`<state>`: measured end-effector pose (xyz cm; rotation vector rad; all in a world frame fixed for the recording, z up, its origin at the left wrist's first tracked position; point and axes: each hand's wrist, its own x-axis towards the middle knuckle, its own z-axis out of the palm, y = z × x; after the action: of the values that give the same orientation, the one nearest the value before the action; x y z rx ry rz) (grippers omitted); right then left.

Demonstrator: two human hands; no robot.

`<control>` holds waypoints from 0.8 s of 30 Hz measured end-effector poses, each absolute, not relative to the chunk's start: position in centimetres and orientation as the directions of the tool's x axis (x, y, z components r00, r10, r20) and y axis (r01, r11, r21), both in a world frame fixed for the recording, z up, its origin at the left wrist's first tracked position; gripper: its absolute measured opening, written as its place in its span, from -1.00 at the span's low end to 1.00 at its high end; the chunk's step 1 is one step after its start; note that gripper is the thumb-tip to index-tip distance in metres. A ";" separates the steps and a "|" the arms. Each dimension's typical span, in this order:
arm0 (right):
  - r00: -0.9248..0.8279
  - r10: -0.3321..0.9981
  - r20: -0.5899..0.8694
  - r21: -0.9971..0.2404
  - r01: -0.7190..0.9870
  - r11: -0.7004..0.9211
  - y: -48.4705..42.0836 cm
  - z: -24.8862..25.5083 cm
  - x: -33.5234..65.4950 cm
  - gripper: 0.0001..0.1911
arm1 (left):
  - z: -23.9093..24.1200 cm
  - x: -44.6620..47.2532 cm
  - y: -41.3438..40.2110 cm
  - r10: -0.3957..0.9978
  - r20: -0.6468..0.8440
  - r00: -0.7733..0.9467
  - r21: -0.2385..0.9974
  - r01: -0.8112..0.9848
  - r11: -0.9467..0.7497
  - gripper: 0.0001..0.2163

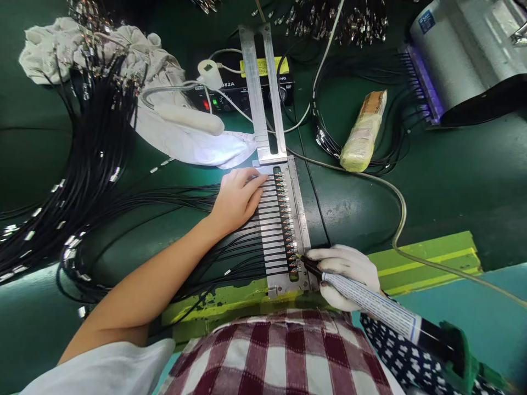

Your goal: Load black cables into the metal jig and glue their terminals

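Observation:
A metal slotted fixture [302,219] lies on the bench in front of me, holding a row of black cables [197,198] side by side. Their stripped ends, with copper-coloured tips and small metal connectors [282,206], cross its long slot. My left hand [235,200], bare, rests over the cables at the far end, fingers extended onto the fixture and nothing visibly gripped. Gloved in white, my right hand [349,271] grips a thick labelled pen [370,299] with black ends. Its narrow yellowish tip points at the connectors near the fixture's near end; contact is unclear.
Behind the fixture stands a black control box [234,90] under a hinged metal frame [255,82]. A white glove-like cloth [185,131] and a big cable bundle [99,120] lie left. Right are a taped block [364,134], a metal lamp-like machine [469,60] and a grey hose [401,219].

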<state>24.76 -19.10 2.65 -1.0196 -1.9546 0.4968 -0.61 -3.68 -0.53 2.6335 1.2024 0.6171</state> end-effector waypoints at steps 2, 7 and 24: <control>-0.307 0.808 0.503 -0.657 0.471 0.588 -19.2 2.6 24.8 -0.84 | -0.5 -0.6 -3.7 0.754 0.295 0.587 0.326 0.680 -0.657 -0.70; -0.309 0.808 0.502 -0.658 0.469 0.589 -19.4 2.5 25.0 -0.83 | -0.5 -0.6 -3.7 0.756 0.298 0.583 0.325 0.683 -0.655 -0.70; -0.299 0.812 0.501 -0.660 0.474 0.582 -19.1 2.7 24.8 -0.82 | -0.5 -0.6 -3.7 0.763 0.293 0.577 0.349 0.678 -0.647 -0.70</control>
<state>24.80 -19.07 2.65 -1.0292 -1.9534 0.4966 -0.57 -3.67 -0.53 2.6087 1.2073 0.6265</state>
